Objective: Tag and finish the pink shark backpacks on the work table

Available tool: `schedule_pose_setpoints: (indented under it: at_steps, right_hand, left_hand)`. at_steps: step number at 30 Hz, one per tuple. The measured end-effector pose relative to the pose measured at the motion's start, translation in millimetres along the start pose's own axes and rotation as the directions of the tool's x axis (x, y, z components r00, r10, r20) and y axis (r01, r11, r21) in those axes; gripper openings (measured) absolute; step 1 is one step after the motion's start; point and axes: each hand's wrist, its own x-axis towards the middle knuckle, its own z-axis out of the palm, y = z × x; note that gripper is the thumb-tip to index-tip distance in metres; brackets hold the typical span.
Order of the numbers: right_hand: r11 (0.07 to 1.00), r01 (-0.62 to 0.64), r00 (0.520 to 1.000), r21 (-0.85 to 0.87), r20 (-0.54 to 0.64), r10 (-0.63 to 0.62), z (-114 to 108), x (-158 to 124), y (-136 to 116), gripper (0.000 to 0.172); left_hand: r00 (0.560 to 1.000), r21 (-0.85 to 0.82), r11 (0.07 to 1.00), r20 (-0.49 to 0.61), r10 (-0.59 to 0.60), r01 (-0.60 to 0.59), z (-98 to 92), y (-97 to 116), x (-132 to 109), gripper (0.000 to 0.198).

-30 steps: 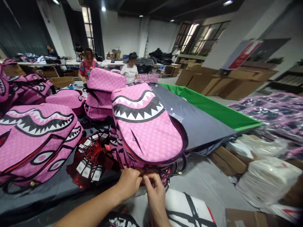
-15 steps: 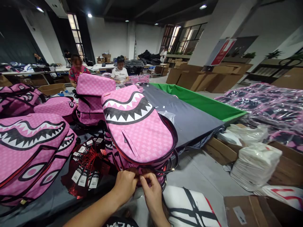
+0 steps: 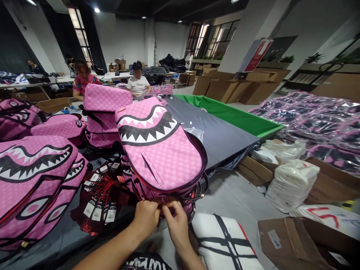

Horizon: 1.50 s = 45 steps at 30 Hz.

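A pink checkered backpack [image 3: 160, 150] with a shark-mouth print lies on the dark table [image 3: 213, 138], its top end toward me. My left hand [image 3: 146, 217] and my right hand [image 3: 176, 221] meet at its near edge, fingers pinched together on something small by the zipper and black handle loop [image 3: 197, 193]; I cannot make out what they pinch. A heap of red hang tags [image 3: 102, 195] with white labels lies just left of my hands.
More pink shark backpacks [image 3: 33, 176] lie at the left and behind. Two seated people [image 3: 137, 82] work at the far end. Cardboard boxes [image 3: 295, 236], white bundles [image 3: 289, 183] and bagged pink goods [image 3: 315, 123] fill the right. A green cloth [image 3: 239, 116] edges the table.
The view has swung to the right and slightly down. My hands stay pinched at the backpack's near edge, with only small finger shifts.
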Motion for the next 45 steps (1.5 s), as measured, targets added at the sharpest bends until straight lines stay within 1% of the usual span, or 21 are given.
schedule_pose_setpoints:
  at_steps: [3,8,11,14,17,19,20,21,23,25,26,29,32,35,36,38,40,41,43,45]
  right_hand:
    - [1.000,-0.015,1.000,0.013,-0.002,0.015,2,0,-1,0.024]
    - [0.999,-0.035,0.999,0.020,-0.006,0.035,4,1,4,0.024]
    - [0.998,-0.038,0.999,0.042,-0.002,0.039,7,2,8,0.024]
    - [0.996,-0.068,0.997,0.058,0.026,0.066,6,0,9,0.025]
    - [0.990,-0.087,0.993,0.115,0.089,0.077,-3,-11,12,0.027]
    - [0.986,-0.107,0.989,0.125,0.111,0.093,-12,-21,24,0.029]
    - [0.983,-0.142,0.984,0.114,0.128,0.127,-16,-26,33,0.031]
    - [0.976,-0.196,0.972,0.094,0.153,0.180,-20,-32,45,0.033]
    - [0.945,-0.323,0.929,0.054,0.210,0.305,-23,-41,72,0.038]
    - [0.908,-0.419,0.884,0.026,0.240,0.401,-21,-47,97,0.041]
    - [0.897,-0.442,0.874,0.019,0.236,0.426,-18,-48,107,0.042]
    - [0.885,-0.465,0.865,0.023,0.223,0.449,-10,-47,122,0.046]
    - [0.884,-0.465,0.860,0.044,0.259,0.439,-7,-46,121,0.042]
    - [0.878,-0.474,0.852,0.067,0.287,0.438,-11,-48,117,0.038]
    - [0.875,-0.479,0.851,0.073,0.284,0.443,-13,-48,116,0.040]
    - [0.870,-0.482,0.862,0.099,0.228,0.452,-18,-47,114,0.046]
    - [0.874,-0.464,0.883,0.145,0.147,0.445,-23,-45,111,0.054]
    - [0.877,-0.452,0.891,0.160,0.134,0.435,-25,-44,110,0.054]
    - [0.885,-0.437,0.895,0.163,0.183,0.408,-29,-44,108,0.048]
    - [0.891,-0.430,0.889,0.143,0.240,0.390,-32,-44,107,0.042]
  left_hand:
    - [0.998,0.038,0.998,-0.030,-0.057,0.058,2.2,1,1,0.025]
    - [0.996,0.028,0.998,-0.074,-0.057,0.059,7.3,1,2,0.024]
    - [0.994,-0.010,0.998,-0.094,-0.063,0.062,10.1,-1,3,0.024]
    - [0.992,-0.129,0.990,-0.109,-0.066,0.051,10.1,-4,2,0.021]
    - [0.987,-0.349,0.937,-0.146,-0.062,0.007,6.0,-12,-2,0.016]
    - [0.974,-0.510,0.860,-0.202,-0.098,-0.020,2.0,-20,-3,0.012]
    - [0.966,-0.574,0.819,-0.227,-0.127,-0.027,0.4,-24,-4,0.011]
    - [0.958,-0.620,0.784,-0.244,-0.153,-0.032,-0.7,-28,-3,0.011]
    - [0.952,-0.662,0.749,-0.251,-0.177,-0.035,-1.6,-33,-1,0.010]
    - [0.955,-0.650,0.758,-0.253,-0.157,-0.048,-1.4,-34,0,0.010]
    - [0.955,-0.632,0.773,-0.263,-0.139,-0.062,-1.4,-34,1,0.011]
    - [0.951,-0.571,0.812,-0.303,-0.068,-0.124,-2.6,-32,1,0.010]
    - [0.953,-0.557,0.816,-0.301,-0.024,-0.155,-5.5,-33,0,0.010]
    - [0.959,-0.550,0.818,-0.284,0.007,-0.169,-9.1,-37,-5,0.010]
    - [0.960,-0.545,0.821,-0.279,0.018,-0.173,-10.3,-39,-6,0.011]
    - [0.959,-0.532,0.828,-0.281,0.021,-0.174,-12.2,-43,-9,0.012]
    - [0.958,-0.533,0.833,-0.286,-0.012,-0.149,-12.8,-52,-11,0.015]
    - [0.958,-0.546,0.829,-0.283,-0.042,-0.124,-12.5,-58,-12,0.016]
    - [0.955,-0.585,0.809,-0.271,-0.124,-0.061,-11.1,-75,-13,0.019]
    - [0.938,-0.625,0.780,-0.267,-0.220,0.004,-9.3,-94,-14,0.022]
